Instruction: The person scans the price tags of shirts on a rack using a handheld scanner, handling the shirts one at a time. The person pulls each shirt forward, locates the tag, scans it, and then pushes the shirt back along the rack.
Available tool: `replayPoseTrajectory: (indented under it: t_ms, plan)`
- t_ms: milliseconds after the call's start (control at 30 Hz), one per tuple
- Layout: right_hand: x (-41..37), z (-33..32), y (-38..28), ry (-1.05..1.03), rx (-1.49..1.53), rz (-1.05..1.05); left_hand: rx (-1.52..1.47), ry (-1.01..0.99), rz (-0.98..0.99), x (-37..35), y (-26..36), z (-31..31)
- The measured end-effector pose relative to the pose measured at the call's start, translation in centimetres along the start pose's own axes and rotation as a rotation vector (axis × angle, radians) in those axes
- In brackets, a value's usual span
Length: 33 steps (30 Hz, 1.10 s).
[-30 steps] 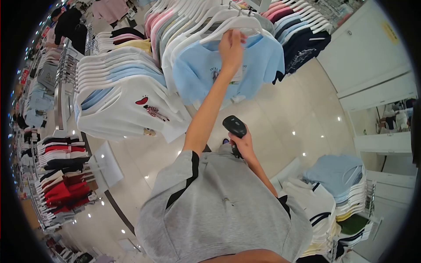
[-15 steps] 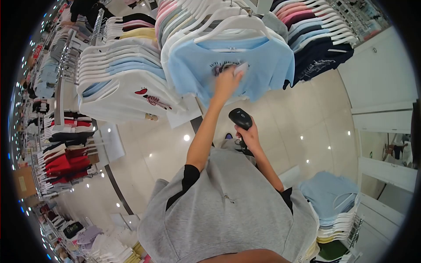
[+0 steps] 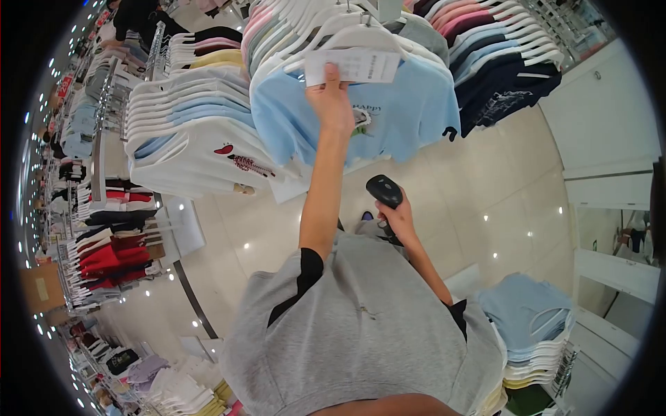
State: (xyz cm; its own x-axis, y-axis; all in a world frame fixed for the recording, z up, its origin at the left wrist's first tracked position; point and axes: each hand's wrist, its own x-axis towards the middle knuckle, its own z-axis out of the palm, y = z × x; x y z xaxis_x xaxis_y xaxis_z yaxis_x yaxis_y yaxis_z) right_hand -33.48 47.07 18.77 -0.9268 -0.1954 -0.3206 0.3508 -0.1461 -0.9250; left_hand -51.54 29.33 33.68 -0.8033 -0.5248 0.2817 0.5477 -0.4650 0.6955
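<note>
My left hand [image 3: 331, 104] pinches a white printed tag [image 3: 361, 67] near its left end. Spread flat, the tag covers part of the neckline of a light blue T-shirt [image 3: 413, 107]. That shirt faces me on a white hanger [image 3: 364, 36] at the front of a rack, with lettering and a small picture on its chest, partly hidden by my hand. Lower down, in front of my body, my right hand [image 3: 399, 218] is wrapped round the handle of a black barcode scanner [image 3: 383, 191]. The scanner's head points up toward the rack, apart from the shirt.
White shirts [image 3: 201, 156] hang to the left and dark navy ones [image 3: 506, 97] to the right. White cabinets [image 3: 603, 111] line the right side. Folded-looking blue garments on hangers [image 3: 524, 308] are at lower right. Another person in black [image 3: 139, 21] is at upper left.
My left hand has moved up and left from the shirt's chest to its neckline. The tag, blurred before, now lies flat and its printing shows. My right hand and the scanner stay nearly in place.
</note>
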Motion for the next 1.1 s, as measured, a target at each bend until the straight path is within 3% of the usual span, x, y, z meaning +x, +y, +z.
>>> replayPoseTrajectory:
  t_ms: [33, 267, 333, 367, 433, 467, 533, 567, 633, 767, 833, 867, 933, 967, 1033, 1100]
  plan:
    - [-0.2, 0.0, 0.0, 0.007, -0.004, 0.016, -0.228, 0.123, -0.018, -0.4, 0.2, 0.5]
    - [-0.9, 0.4, -0.5, -0.012, -0.024, 0.031, -0.239, 0.176, 0.112, 0.3, -1.3, -0.8]
    - [-1.1, 0.7, -0.5, -0.017, -0.014, 0.021, 0.260, -0.016, 0.232, 0.5, -1.5, -2.5]
    - [-1.2, 0.8, -0.4, -0.018, -0.012, 0.017, 0.260, -0.019, 0.236, 0.5, -1.7, -3.2]
    - [-1.4, 1.3, -0.3, 0.007, -0.010, 0.018, 0.974, -0.126, 0.449, 0.1, -0.6, -3.8]
    - [-1.6, 1.7, -0.1, 0.007, -0.009, 0.018, 0.974, -0.126, 0.449, 0.0, -0.2, -3.9]
    - [-1.7, 2.1, 0.0, -0.003, -0.032, -0.001, 0.900, -0.183, 0.186, 0.4, 1.1, -3.1]
    - [-1.6, 2.4, 0.3, -0.004, -0.035, -0.006, 0.896, -0.181, 0.191, 0.5, 1.1, -3.3]
    - [-1.6, 3.0, 0.8, -0.011, -0.072, -0.009, 0.506, -0.101, 0.101, 0.6, 0.9, -3.7]
    - [-1.6, 4.4, 1.0, -0.023, -0.096, 0.001, 0.456, -0.064, 0.183, 0.1, 0.7, -3.9]
    - [-1.8, 5.3, 0.7, -0.026, -0.102, 0.019, 0.969, -0.154, 0.510, 0.3, 0.9, -4.6]
    - [-1.9, 5.6, 0.8, -0.023, -0.106, 0.021, 0.965, -0.151, 0.506, 0.5, 1.0, -4.9]
    - [-2.0, 6.1, 1.2, -0.042, -0.083, 0.005, 1.266, -0.279, 0.687, 0.9, 3.1, -4.5]
    - [-1.9, 6.5, 1.3, -0.045, -0.089, 0.005, 1.266, -0.272, 0.687, 1.3, 3.3, -5.0]
    - [-2.1, 7.0, 1.6, -0.047, -0.095, -0.002, 1.169, -0.414, 0.507, 1.9, 3.7, -5.8]
    - [-2.2, 7.7, 1.9, -0.040, -0.096, 0.003, 1.086, -0.403, 0.459, 2.1, 4.5, -6.0]
